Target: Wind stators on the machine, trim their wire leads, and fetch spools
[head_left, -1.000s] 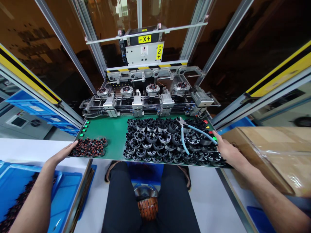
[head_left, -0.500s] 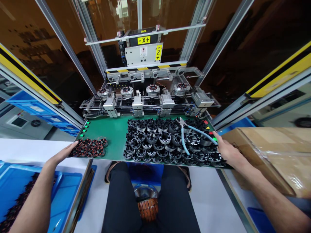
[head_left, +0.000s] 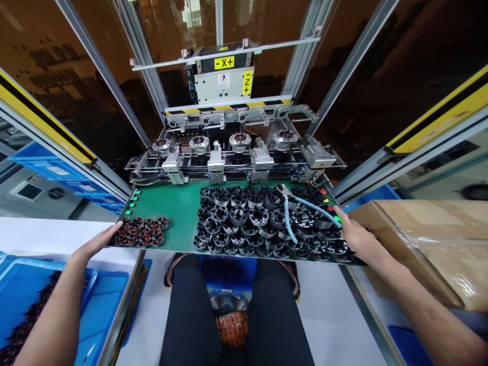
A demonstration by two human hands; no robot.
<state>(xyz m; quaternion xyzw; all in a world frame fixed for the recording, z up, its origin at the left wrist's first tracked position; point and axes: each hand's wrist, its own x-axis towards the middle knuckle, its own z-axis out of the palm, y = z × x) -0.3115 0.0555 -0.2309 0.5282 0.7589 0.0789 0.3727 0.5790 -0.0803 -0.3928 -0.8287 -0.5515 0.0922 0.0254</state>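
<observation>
My left hand (head_left: pixel 99 240) lies against the left edge of the green work surface (head_left: pixel 179 198), fingers stretched out and partly hidden by the edge. Beside it sit several wound motor stators (head_left: pixel 141 232) with copper-coloured coils. At the opposite edge, my right hand (head_left: pixel 356 236) has its thumb extended close to a green button (head_left: pixel 337 218); its other fingers are mostly hidden. Neither hand visibly holds anything. Between them stand rows of black and silver stator cores (head_left: pixel 238 216). Cutting pliers (head_left: pixel 290 213) with light-blue handles lie open across these cores.
A machine carriage (head_left: pixel 224 84) with yellow labels stands over several fixtures (head_left: pixel 240 144) holding stators. A cardboard box (head_left: pixel 427 244) is at right. Blue trays (head_left: pixel 109 300) lie at lower left, one with wound parts. Yellow-black posts (head_left: pixel 41 114) flank the station.
The machine carriage and its long front bar have shifted slightly left. Both hands, the pliers and the stator cores stay in place.
</observation>
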